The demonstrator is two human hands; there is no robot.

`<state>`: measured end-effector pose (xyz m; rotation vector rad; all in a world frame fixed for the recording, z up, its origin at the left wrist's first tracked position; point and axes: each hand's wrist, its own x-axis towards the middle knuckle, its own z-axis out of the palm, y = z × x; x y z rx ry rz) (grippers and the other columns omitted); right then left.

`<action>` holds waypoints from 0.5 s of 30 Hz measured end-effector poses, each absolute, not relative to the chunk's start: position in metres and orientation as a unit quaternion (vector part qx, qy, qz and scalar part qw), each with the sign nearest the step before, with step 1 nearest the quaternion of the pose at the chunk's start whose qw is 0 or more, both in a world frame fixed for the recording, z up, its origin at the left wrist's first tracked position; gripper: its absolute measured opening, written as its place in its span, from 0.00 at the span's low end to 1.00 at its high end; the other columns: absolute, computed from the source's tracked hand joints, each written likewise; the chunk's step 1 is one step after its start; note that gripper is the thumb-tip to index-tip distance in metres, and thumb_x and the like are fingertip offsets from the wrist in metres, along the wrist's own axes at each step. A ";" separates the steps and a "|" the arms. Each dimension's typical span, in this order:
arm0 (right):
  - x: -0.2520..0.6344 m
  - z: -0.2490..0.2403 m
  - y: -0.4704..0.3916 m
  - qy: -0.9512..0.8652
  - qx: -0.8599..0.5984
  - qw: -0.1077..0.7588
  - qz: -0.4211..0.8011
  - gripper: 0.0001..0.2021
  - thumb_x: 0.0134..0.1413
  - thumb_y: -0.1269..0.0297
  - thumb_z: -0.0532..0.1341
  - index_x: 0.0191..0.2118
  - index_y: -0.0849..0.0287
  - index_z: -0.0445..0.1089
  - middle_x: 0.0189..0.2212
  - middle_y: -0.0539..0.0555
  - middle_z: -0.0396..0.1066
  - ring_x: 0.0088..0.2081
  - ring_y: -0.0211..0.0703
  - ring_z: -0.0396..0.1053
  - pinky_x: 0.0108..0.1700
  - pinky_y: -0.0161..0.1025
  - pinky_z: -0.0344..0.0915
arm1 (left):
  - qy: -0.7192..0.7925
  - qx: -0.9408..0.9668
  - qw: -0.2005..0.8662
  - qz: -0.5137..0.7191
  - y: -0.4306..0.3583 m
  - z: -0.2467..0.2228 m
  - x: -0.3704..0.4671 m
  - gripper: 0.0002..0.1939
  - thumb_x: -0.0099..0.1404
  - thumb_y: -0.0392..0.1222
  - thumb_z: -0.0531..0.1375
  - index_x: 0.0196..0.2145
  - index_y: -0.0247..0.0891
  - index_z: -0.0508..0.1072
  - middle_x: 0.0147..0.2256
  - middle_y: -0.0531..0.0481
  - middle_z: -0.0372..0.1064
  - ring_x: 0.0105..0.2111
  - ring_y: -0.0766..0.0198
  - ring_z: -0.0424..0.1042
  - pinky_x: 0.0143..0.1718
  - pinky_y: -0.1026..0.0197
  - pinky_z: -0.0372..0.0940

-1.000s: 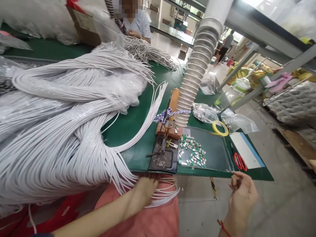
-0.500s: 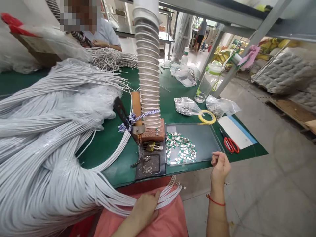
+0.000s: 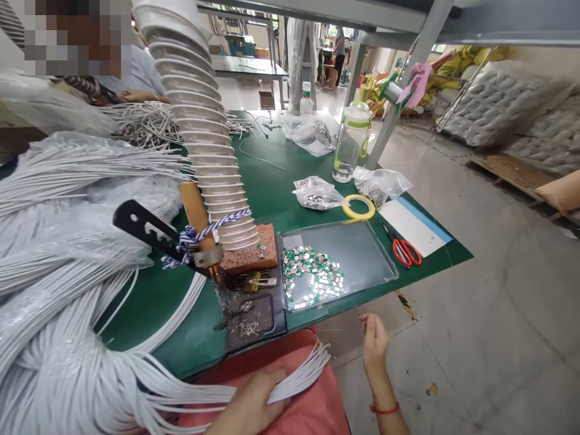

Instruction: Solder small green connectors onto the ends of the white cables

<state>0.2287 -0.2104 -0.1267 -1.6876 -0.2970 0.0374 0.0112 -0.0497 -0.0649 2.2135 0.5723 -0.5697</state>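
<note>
- The shallow tray [image 3: 367, 251] holds small green boards [image 3: 315, 272].
- The left hand [image 3: 259, 396] is clamped on white cables [image 3: 306, 376].
- The right hand [image 3: 375, 343], curled together, hangs off the counter [image 3: 272, 193].

Left hand [image 3: 259, 400] grips white cables [image 3: 304, 376] off the front edge of the desk [image 3: 267, 193]; right hand [image 3: 376, 341] hangs farther right

The white cables [image 3: 301, 380] are thin and bunched side by side. They stretch from a thick heap [image 3: 58, 368] at left over the lap [image 3: 312, 411], free ends [image 3: 324, 351] curving upward at right.
</note>
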 end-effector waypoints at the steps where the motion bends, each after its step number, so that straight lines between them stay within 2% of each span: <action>1: 0.229 -0.142 -0.216 -0.122 -0.755 0.643 0.035 0.18 0.62 0.51 0.58 0.29 0.60 0.70 0.22 0.46 0.66 0.23 0.34 0.64 0.28 0.34 0.63 | 0.219 0.856 0.416 -0.214 -0.046 -0.066 0.005 0.08 0.61 0.40 0.55 0.37 0.42 0.73 0.37 0.53 0.75 0.41 0.56 0.73 0.43 0.63 0.64; 3: 0.237 -0.169 -0.232 -0.086 -0.773 0.627 0.048 0.16 0.63 0.55 0.59 0.29 0.61 0.69 0.23 0.45 0.66 0.23 0.33 0.66 0.27 0.33 0.65 | 0.212 0.821 0.481 -0.221 -0.037 -0.070 -0.009 0.08 0.61 0.44 0.58 0.36 0.40 0.74 0.37 0.52 0.74 0.40 0.56 0.72 0.44 0.63 0.65; 7: 0.275 -0.196 -0.286 0.031 -0.799 0.600 0.021 0.11 0.64 0.59 0.59 0.36 0.62 0.71 0.31 0.49 0.71 0.29 0.36 0.71 0.31 0.35 0.69 | 0.240 0.747 0.569 -0.248 -0.017 -0.081 -0.042 0.23 0.51 0.59 0.65 0.39 0.41 0.75 0.38 0.53 0.74 0.41 0.53 0.71 0.45 0.60 0.67; 9: 0.297 -0.195 -0.321 0.091 -0.805 0.586 -0.007 0.09 0.65 0.60 0.58 0.40 0.61 0.71 0.36 0.51 0.72 0.32 0.38 0.72 0.33 0.36 0.70 | 0.288 0.710 0.600 -0.230 -0.013 -0.085 -0.053 0.27 0.49 0.64 0.65 0.38 0.42 0.76 0.34 0.53 0.75 0.40 0.51 0.72 0.43 0.58 0.69; 12: 0.322 -0.182 -0.363 0.167 -0.800 0.573 -0.060 0.09 0.66 0.61 0.56 0.43 0.59 0.71 0.41 0.54 0.72 0.37 0.40 0.72 0.37 0.38 0.71 | 0.403 0.646 0.640 -0.104 -0.016 -0.087 -0.051 0.29 0.47 0.67 0.65 0.36 0.40 0.77 0.31 0.50 0.75 0.43 0.47 0.73 0.43 0.55 0.70; 15: 0.334 -0.174 -0.377 0.220 -0.776 0.579 -0.115 0.12 0.65 0.59 0.57 0.47 0.62 0.69 0.43 0.56 0.71 0.38 0.42 0.72 0.37 0.42 0.72 | 0.523 0.520 0.671 0.072 -0.018 -0.087 -0.026 0.26 0.49 0.61 0.68 0.37 0.37 0.77 0.30 0.48 0.75 0.41 0.46 0.74 0.40 0.53 0.71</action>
